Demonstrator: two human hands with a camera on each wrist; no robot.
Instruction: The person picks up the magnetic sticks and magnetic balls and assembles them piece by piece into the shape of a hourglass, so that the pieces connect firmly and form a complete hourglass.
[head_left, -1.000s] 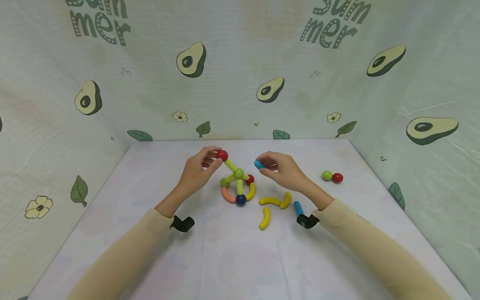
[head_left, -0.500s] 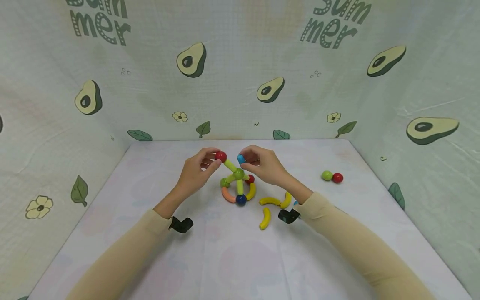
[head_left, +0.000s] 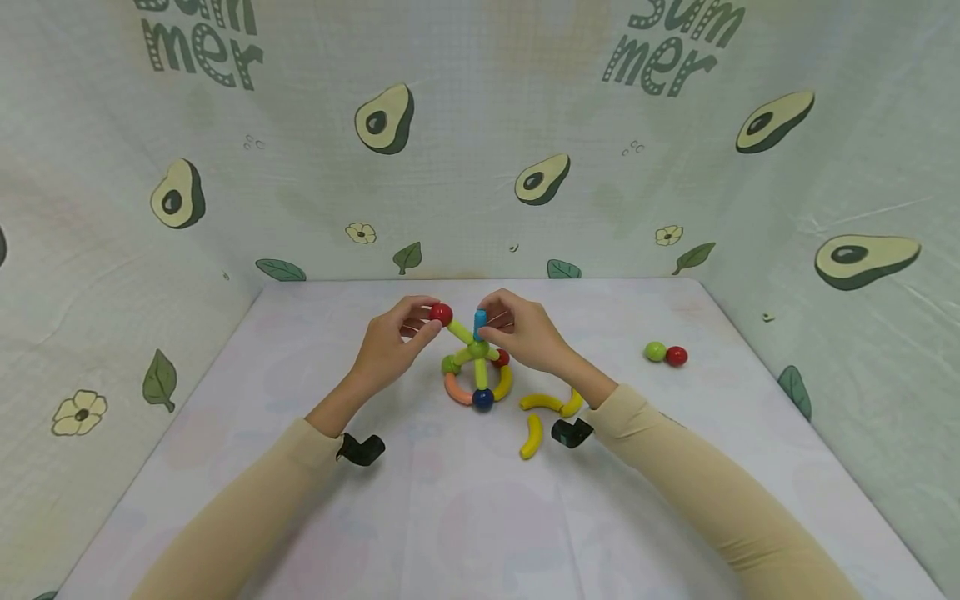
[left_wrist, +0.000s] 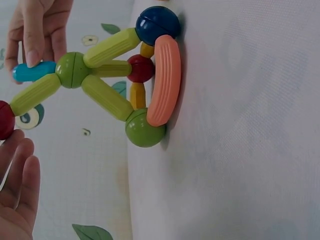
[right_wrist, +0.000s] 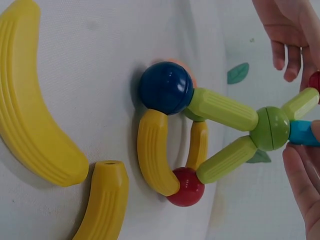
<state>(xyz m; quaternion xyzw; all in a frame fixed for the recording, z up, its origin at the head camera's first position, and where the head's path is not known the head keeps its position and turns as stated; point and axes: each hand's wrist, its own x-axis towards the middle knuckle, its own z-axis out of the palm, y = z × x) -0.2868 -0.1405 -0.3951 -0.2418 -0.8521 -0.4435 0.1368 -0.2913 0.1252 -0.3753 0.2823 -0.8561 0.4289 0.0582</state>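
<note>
A toy frame of balls and rods stands on the table, with a green ball at its centre above a curved ring. My left hand pinches a red ball on the end of a slanting light-green rod. In my right hand a short straight blue rod is pinched upright, its lower end at the top of the green centre ball. Light-green legs run down from that ball to a navy ball, a red ball and a green ball. An orange curved rod joins two lower balls.
Several yellow curved rods lie in front of and right of the frame. Farther right, a green ball and a red ball sit side by side. A patterned cloth wall rises behind the table.
My right hand has moved left with the blue rod, which has turned upright and come down to the green centre ball. The left hand stays on the red ball, shifting only slightly.
</note>
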